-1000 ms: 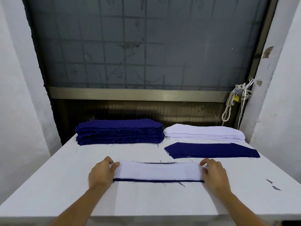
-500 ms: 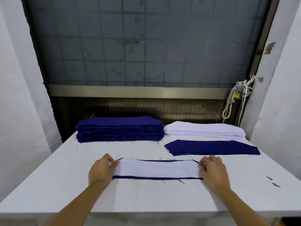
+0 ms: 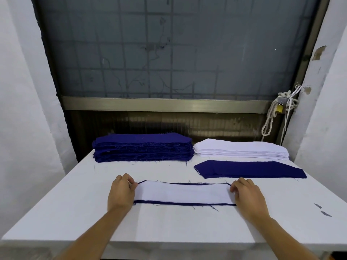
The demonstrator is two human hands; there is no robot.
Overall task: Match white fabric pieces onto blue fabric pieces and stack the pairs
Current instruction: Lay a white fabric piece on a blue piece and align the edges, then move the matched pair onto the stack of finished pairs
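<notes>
Fingers (image 3: 129, 182) of the left hand (image 3: 121, 196) are curled, and thumb and forefinger pinch the left end of the white fabric piece (image 3: 183, 193) at its far corner. Bent fingers (image 3: 237, 185) of the right hand (image 3: 247, 198) have their tips on the right end of that white piece; whether they pinch the cloth or only press on it cannot be told.

That white piece lies flat on the white bench (image 3: 93, 212), between the two hands. It covers a blue fabric piece (image 3: 184, 203), which shows only as a thin dark strip along its near edge and a thinner line along its far edge. Well to the right of the white piece, two small grey scraps (image 3: 323, 210) lie on the bench.

Just beyond the white piece and to its right lies a flat blue piece (image 3: 249, 169) with a sliver of white showing at its left corner. Farther behind the white piece stand two stacks side by side: a thick stack of blue pieces (image 3: 142, 147) with frayed edges to the left, and a lower stack of white pieces (image 3: 240, 150) to the right. Beyond these rise a metal rail (image 3: 163, 105) and a grey gridded pane (image 3: 169, 53). At the far right hang a knotted rope (image 3: 270, 119) and a brass padlock (image 3: 279, 108).
</notes>
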